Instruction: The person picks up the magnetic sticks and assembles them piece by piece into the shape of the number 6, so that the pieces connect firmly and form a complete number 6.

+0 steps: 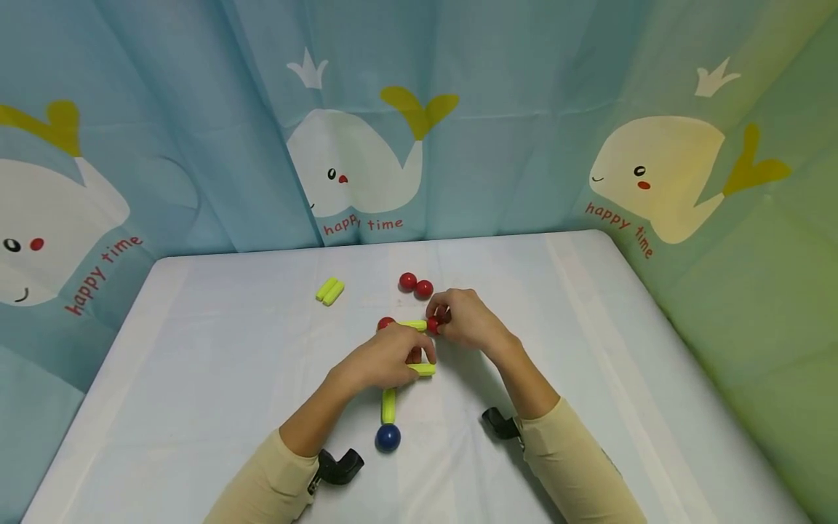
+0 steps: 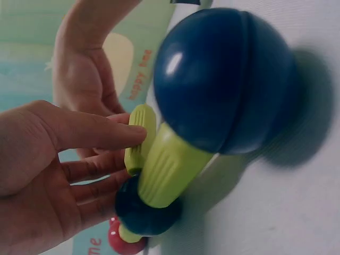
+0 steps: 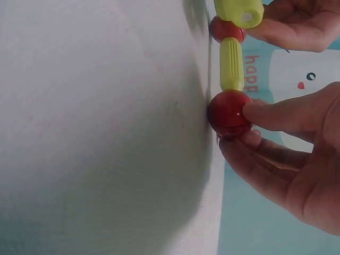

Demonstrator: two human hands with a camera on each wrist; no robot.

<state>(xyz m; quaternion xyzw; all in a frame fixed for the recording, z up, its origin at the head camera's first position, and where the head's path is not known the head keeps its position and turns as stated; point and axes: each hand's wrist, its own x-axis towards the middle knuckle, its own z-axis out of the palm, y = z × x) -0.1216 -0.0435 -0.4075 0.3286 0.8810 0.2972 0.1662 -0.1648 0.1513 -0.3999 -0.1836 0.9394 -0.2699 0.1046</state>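
Observation:
The right hand (image 1: 468,320) pinches a red ball (image 3: 230,113) between thumb and fingers; a yellow-green rod (image 3: 231,64) joins it to another red ball (image 3: 227,30). With thumb and fingers the left hand (image 1: 386,356) grips a yellow-green rod (image 2: 140,139), whose lower end is at a dark blue ball (image 2: 149,206). From that ball a second rod (image 1: 389,406) runs toward the near side to a large blue ball (image 1: 388,438). In the head view the left hand hides the dark blue ball.
Two loose rods (image 1: 330,291) lie side by side at the back left of the white table (image 1: 216,378). Two red balls (image 1: 415,285) sit near its back edge. Each sleeve carries a black wrist device (image 1: 340,466). A whale-print curtain (image 1: 497,175) hangs behind.

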